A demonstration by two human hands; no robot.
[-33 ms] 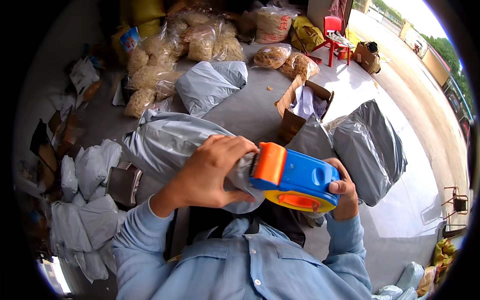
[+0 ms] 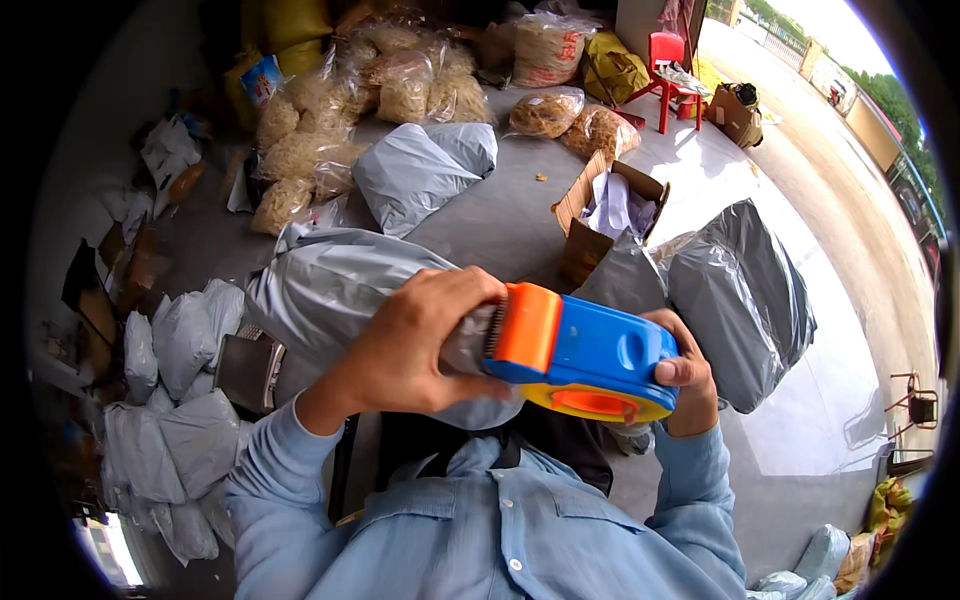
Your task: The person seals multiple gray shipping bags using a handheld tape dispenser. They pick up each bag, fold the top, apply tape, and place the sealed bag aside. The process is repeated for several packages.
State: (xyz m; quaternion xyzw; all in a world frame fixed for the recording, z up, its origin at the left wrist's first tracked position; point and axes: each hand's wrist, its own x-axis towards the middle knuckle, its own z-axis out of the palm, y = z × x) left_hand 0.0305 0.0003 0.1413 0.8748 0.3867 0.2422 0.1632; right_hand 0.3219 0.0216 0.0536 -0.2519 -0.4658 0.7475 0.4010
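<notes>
My right hand (image 2: 686,375) is wrapped round the far right end of a tape dispenser (image 2: 612,345), with a blue body, an orange front and a yellow and orange hub below. Its toothed edge lies against the gathered neck of a grey plastic bag (image 2: 340,262). My left hand (image 2: 420,345) is closed round that neck, thumb below and fingers above, right beside the orange front. The filled part of the bag stretches away to the far left, above my lap. Any strip of tape on the neck is hidden.
Beyond lie another grey bag (image 2: 420,170) and clear bags of pale dried goods (image 2: 300,150). An open carton (image 2: 578,200) with papers and a large grey bag (image 2: 740,300) stand to the right. White parcels (image 2: 165,445) are piled at left. A red chair (image 2: 668,75) stands far off.
The tape dispenser has moved slightly left, closer to my left hand, its orange front now by the fingertips. My left hand has shifted a little on the bag's neck.
</notes>
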